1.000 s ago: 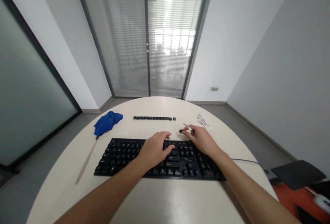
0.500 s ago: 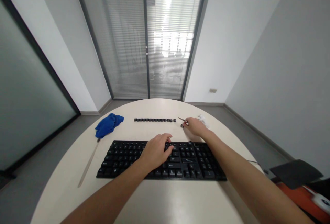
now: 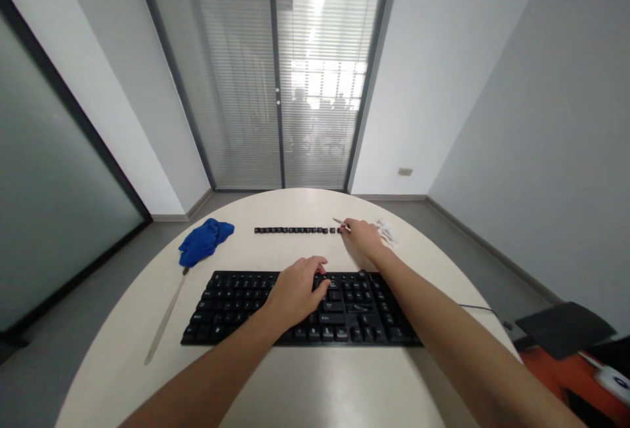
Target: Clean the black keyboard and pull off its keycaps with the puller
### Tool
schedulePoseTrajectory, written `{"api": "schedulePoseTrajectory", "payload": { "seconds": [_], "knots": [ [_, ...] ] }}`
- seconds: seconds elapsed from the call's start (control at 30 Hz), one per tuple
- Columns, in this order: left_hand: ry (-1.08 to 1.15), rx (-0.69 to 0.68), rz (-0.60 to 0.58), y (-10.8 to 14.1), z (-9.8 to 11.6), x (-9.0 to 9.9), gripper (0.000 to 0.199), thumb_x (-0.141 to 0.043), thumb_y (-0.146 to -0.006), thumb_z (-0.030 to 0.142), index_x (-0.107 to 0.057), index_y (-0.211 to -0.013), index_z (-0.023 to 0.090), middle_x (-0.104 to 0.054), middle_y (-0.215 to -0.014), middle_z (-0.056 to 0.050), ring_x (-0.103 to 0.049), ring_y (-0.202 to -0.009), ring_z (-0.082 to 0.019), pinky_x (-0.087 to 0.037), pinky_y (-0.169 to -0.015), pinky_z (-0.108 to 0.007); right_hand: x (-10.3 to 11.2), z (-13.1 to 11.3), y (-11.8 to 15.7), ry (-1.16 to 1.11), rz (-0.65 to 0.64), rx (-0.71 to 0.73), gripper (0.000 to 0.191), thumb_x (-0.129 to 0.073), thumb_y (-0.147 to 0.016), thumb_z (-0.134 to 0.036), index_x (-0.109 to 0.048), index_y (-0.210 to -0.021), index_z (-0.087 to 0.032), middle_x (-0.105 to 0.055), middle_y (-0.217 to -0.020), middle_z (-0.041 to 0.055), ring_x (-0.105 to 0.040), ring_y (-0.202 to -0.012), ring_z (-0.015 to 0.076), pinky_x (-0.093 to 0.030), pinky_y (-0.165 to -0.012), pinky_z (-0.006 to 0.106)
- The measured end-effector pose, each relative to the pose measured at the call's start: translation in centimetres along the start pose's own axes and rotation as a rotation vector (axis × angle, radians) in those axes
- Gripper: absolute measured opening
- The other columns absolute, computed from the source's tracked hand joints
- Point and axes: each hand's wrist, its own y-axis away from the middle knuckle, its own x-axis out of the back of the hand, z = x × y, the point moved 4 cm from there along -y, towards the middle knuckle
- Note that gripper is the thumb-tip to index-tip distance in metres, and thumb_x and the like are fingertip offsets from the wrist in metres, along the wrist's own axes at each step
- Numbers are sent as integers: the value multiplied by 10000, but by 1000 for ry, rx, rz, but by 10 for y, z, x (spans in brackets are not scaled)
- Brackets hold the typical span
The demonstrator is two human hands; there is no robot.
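Note:
A black keyboard (image 3: 236,303) lies across the table in front of me. My left hand (image 3: 298,290) rests on its upper middle, thumb and fingers apart, with nothing held. Beyond the keyboard runs a row of small black keycaps (image 3: 290,230). At the row's right end my right hand (image 3: 361,237) pinches a black keycap (image 3: 339,230) down at the tabletop. A thin pointed tool (image 3: 338,221) sticks out leftward from the same hand; its exact kind is too small to tell.
A blue cloth (image 3: 204,242) is crumpled at the left, with a long thin brush-like stick (image 3: 166,316) below it. White crumpled tissue (image 3: 388,231) lies just right of my right hand. A cable (image 3: 475,308) leaves the table's right side, near an orange item (image 3: 551,375).
My right hand has moved a little left and away from me, bringing the keycap to the end of the row. My left hand stays on the keyboard.

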Motion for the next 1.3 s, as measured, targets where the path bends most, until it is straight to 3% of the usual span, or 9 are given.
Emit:
{"api": "schedulePoseTrajectory", "payload": {
  "seconds": [0.77, 0.9, 1.1, 1.2, 1.3],
  "knots": [
    [-2, 1, -6, 0, 1, 1, 296, -596, -888, 253, -551, -1178, 218, -686, -1036, -39, -630, -992, -219, -501, -896, -376, 8, -9, 9, -37, 40, 14, 361, -454, -987, -415, -651, -1199, -200, -742, -1024, 140, -675, -975, 275, -420, -864, 356],
    [-4, -20, -1, 0, 2, 1, 301, -604, -875, 257, -562, -1170, 211, -686, -1032, -43, -628, -986, -221, -508, -896, -379, 19, -7, 13, -96, 80, -12, 458, -333, -1022, -471, -647, -1196, -187, -742, -1019, 142, -680, -963, 270, -435, -832, 334],
    [-27, -94, -20, 1, 7, 2, 268, -630, -856, 307, -621, -1102, 200, -687, -1049, -66, -623, -994, -237, -500, -918, -393, 53, -5, 54, -313, 201, 44, 649, -160, -1040, -501, -724, -1021, -181, -737, -1052, 115, -660, -1027, 236, -421, -884, 283],
    [-25, -87, -21, 1, 7, 2, 257, -617, -865, 302, -626, -1100, 197, -686, -1057, -66, -619, -1009, -235, -500, -919, -388, 60, 5, 80, -530, 271, 68, 605, -254, -1013, -563, -730, -971, -192, -732, -845, 79, -677, -830, 225, -446, -771, 287],
    [-22, -76, -23, 1, 8, 2, 249, -611, -873, 305, -627, -1097, 200, -684, -1059, -63, -616, -1010, -232, -499, -916, -384, 51, 20, 95, -710, 286, 66, 540, -362, -973, -604, -687, -871, -184, -674, -672, 39, -628, -628, 188, -437, -640, 273]
  ]
}}
